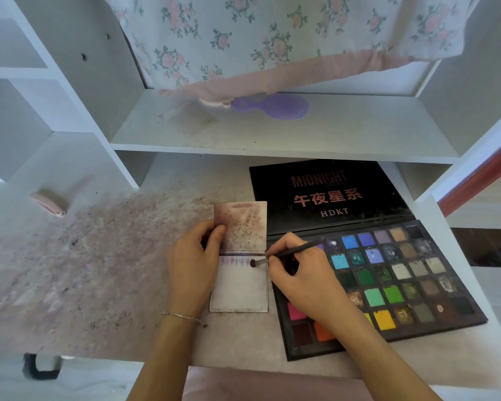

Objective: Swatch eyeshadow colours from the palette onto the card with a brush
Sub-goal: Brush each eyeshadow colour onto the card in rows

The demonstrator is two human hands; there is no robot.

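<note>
Progress is partial, in our judgement. Our right grip (294,270) pinches the brush (289,252), its dark tip resting on the card (239,290) just left of the fingers, at the right end of a row of pale purple and blue swatches. Below that row the card is bare, so most swatching remains. Our left grip (194,264) pinches the card's upper flap. Right of the right grip lies the open palette (394,279) on the tabletop (113,270), many pans unsampled.
</note>
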